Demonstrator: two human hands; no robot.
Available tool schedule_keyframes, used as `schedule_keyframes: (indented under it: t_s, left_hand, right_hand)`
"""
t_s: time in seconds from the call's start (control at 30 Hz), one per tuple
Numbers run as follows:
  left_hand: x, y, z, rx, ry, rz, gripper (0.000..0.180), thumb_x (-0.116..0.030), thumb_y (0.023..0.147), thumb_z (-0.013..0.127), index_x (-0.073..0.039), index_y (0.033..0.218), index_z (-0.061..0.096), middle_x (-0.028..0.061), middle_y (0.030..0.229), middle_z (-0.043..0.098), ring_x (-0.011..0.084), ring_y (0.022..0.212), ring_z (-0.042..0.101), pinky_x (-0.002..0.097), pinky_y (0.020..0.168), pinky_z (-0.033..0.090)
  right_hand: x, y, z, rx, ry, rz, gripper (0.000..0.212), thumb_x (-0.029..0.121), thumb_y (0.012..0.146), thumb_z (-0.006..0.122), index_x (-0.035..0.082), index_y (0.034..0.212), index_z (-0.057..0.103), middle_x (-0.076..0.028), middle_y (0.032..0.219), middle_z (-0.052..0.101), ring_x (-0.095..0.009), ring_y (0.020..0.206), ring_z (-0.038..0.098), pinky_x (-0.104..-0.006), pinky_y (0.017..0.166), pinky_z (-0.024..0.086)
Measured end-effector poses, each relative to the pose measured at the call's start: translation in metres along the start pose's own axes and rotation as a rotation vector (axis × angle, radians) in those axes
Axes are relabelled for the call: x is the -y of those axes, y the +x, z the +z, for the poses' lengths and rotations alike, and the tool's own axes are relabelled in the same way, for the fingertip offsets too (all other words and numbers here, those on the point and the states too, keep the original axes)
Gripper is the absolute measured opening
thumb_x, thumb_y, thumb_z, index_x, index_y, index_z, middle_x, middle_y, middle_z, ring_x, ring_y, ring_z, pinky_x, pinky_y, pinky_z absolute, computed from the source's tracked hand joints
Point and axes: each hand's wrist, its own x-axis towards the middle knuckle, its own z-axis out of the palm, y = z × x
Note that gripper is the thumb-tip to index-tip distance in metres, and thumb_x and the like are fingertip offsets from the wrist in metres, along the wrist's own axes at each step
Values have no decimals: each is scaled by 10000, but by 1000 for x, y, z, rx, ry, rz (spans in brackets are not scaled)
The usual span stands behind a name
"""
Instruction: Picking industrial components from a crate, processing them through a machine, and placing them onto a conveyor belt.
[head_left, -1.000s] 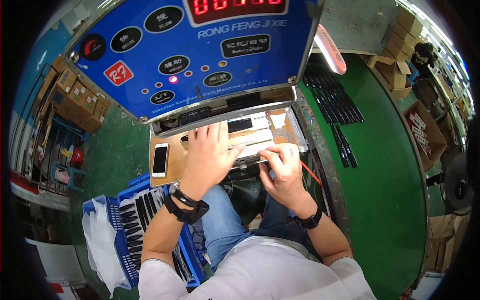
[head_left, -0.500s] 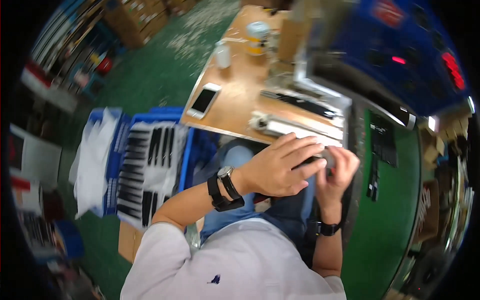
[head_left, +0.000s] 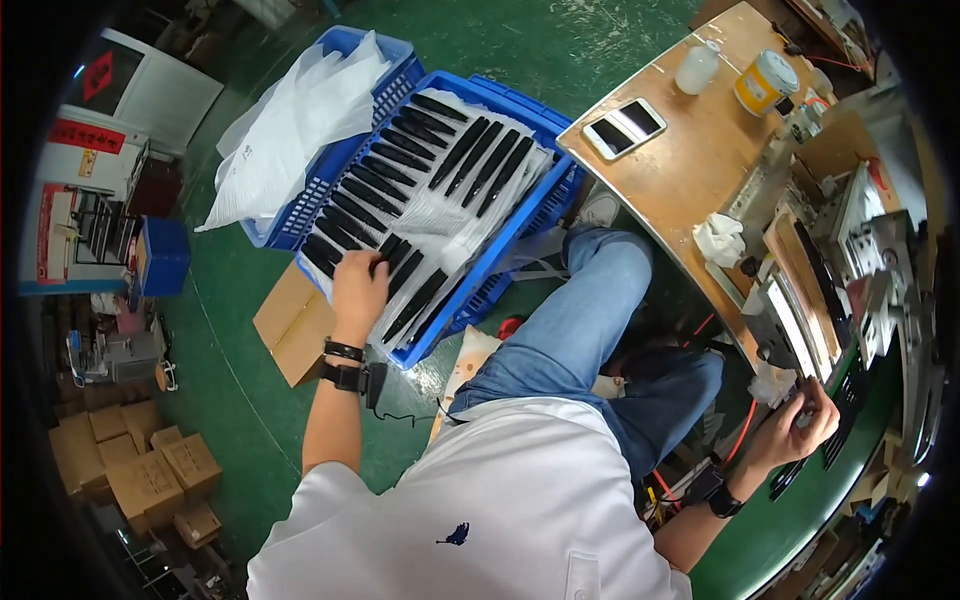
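Note:
My left hand (head_left: 358, 292) is down in the blue crate (head_left: 563, 140) at the left, its fingers closed on one end of a long black part (head_left: 391, 248). Several similar slim black parts (head_left: 378, 185) lie in rows on white foam sheeting (head_left: 450, 232) in that crate. Far to the right, my right hand (head_left: 803, 424) is beside the table edge, fingers curled together. What they hold, if anything, is too small to name. Close to those fingertips is a crumpled whitish wad (head_left: 772, 384). Just beyond it lies a bright metal strip (head_left: 792, 325) in a fixture.
A second blue crate (head_left: 400, 85) with white foam sheets (head_left: 300, 135) adjoins the first. The wooden table (head_left: 680, 140) carries a phone (head_left: 625, 128), a white bottle (head_left: 697, 68), a yellow-and-white tub (head_left: 766, 82) and a white cloth (head_left: 719, 239). A cardboard box (head_left: 297, 325) stands under the crate.
My view has swung left. The hands, together over the table edge before, are now wide apart: the left has reached into the crate, while the right has stayed by the table.

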Motion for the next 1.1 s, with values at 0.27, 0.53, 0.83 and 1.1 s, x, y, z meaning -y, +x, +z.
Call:
schedule_keyframes:
  t_s: [0.27, 0.53, 0.83, 1.1]
  left_hand:
    - [63, -12, 10, 104, 90, -250, 253, -176, 884, 795, 8, 1050, 744, 212, 1014, 713, 392, 971, 684, 465, 863, 542]
    - [124, -3, 3, 127, -298, -78, 210, -111, 1018, 703, -8, 1190, 643, 82, 1044, 635, 181, 920, 626, 344, 840, 539]
    - [-147, 94, 6, 55, -478, 357, 350, -83, 1079, 624, -5, 1411, 541, 90, 1181, 623, 161, 1018, 592, 298, 925, 499]
    - [-408, 100, 17, 156, -550, 1035, 382, -37, 936, 744, -7, 1308, 666, 172, 1121, 658, 370, 1051, 642, 414, 952, 516]
  right_hand:
    - [7, 18, -19, 140, -95, -20, 178, -41, 1009, 684, -13, 1177, 737, -92, 1054, 669, -173, 961, 654, -306, 840, 544]
    - [-4, 55, -30, 208, 340, 294, 190, 14, 1034, 680, -19, 1219, 710, -19, 1087, 676, -87, 933, 630, -236, 851, 526]
    - [-14, 111, -17, 498, 284, 265, 347, 93, 940, 820, 49, 1270, 722, -19, 1008, 662, -80, 791, 575, -252, 709, 507]
    - [-12, 116, -55, 320, 6, -79, 357, 104, 894, 833, 43, 1229, 724, -76, 1000, 688, -149, 725, 595, -302, 659, 511]
